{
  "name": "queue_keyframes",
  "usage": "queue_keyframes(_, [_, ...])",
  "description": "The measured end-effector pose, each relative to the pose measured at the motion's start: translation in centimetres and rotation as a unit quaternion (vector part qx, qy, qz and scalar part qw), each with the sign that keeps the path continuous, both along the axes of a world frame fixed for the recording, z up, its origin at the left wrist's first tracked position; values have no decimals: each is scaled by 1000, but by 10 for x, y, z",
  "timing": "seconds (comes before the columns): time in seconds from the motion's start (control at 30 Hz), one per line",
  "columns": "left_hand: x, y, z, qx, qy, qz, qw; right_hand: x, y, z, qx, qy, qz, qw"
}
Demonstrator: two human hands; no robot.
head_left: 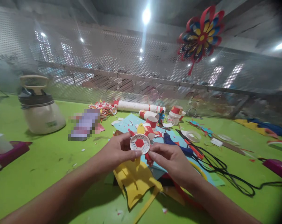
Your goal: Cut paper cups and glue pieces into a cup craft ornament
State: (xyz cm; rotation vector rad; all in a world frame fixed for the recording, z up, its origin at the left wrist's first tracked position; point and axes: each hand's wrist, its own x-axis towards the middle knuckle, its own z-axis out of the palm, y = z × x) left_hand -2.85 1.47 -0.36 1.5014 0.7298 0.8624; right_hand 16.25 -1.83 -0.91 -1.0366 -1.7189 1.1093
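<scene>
My left hand (116,148) grips a small paper turtle (139,143) by its left edge, thumb on the front of the round shell. The shell is white with dots and a red hexagon; a yellow head points up and red pieces stick out at the sides. My right hand (169,157) is closed at the turtle's lower right edge, thumb and fingers pinched by a red piece; its exact hold is partly hidden. Below both hands lies cut yellow paper (137,182). Behind them a light blue sheet (125,123) bears scraps and a blue glue gun (175,143).
Paper cups (175,116) and a long white-and-red tube (136,106) stand or lie at the back. Similar turtles (102,107) are piled nearby. A blurred-out phone (86,124) and a large jug (41,109) are left. Black cable (225,174) loops right. A paper flower (201,37) hangs overhead.
</scene>
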Motion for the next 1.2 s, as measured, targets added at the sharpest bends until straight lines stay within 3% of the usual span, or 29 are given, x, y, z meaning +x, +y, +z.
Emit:
queue_keyframes(0.2, [0,-3,1,-10,-23,-27,999,-3,0,-1,39,-13,-6,999])
queue_keyframes(0.43, [-4,-4,0,-6,-12,-76,997,3,4,-8,134,-18,17,991])
queue_keyframes(0.63, [-6,-4,1,17,-15,-96,995,3,2,-8,310,-66,28,948])
queue_keyframes(0.73, [-5,-5,2,32,-8,-88,996,3,3,-7,348,-95,29,932])
queue_keyframes(0.87, [-3,-7,0,80,16,-66,994,8,6,-1,309,-105,36,945])
queue_keyframes(1.03, [0,-6,-9,127,16,-75,989,11,4,6,225,-78,-49,970])
queue_keyframes(1.2, [2,-6,-14,161,52,-56,984,2,0,4,129,-34,-43,990])
